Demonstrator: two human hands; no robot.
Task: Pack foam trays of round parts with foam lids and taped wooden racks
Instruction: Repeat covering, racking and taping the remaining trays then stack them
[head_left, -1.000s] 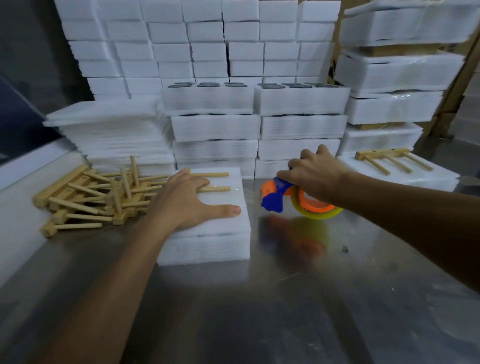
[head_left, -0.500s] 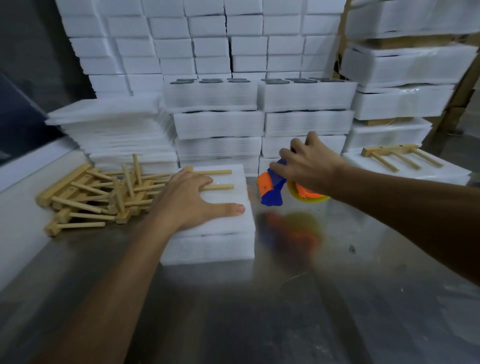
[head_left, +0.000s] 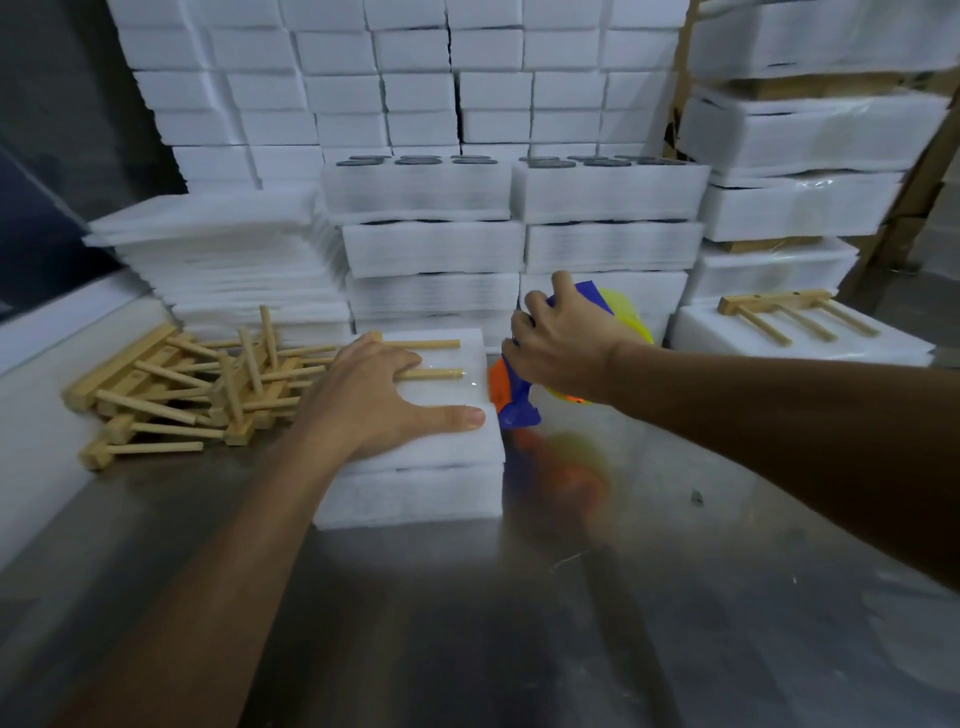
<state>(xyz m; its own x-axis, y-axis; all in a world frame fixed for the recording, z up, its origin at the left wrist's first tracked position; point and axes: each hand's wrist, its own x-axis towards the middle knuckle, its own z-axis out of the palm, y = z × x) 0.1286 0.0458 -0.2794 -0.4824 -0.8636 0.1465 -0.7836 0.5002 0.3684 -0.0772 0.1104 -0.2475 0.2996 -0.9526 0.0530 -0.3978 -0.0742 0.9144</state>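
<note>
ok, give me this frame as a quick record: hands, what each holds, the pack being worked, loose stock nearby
left hand: left hand lies flat on the foam pack, fingers over the wooden rack on its top
right hand: right hand grips the tape dispenser, held above the table at the pack's right edge
pack: lid on, standing on the metal table
loose stock: pile of wooden racks left of the pack
background: stacked foam trays, the top ones showing round parts
far right: another rack on a foam block

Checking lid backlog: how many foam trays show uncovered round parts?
2: left open tray and right open tray, side by side atop the centre stacks at the back. Trays beneath may hold more, hidden.
</note>
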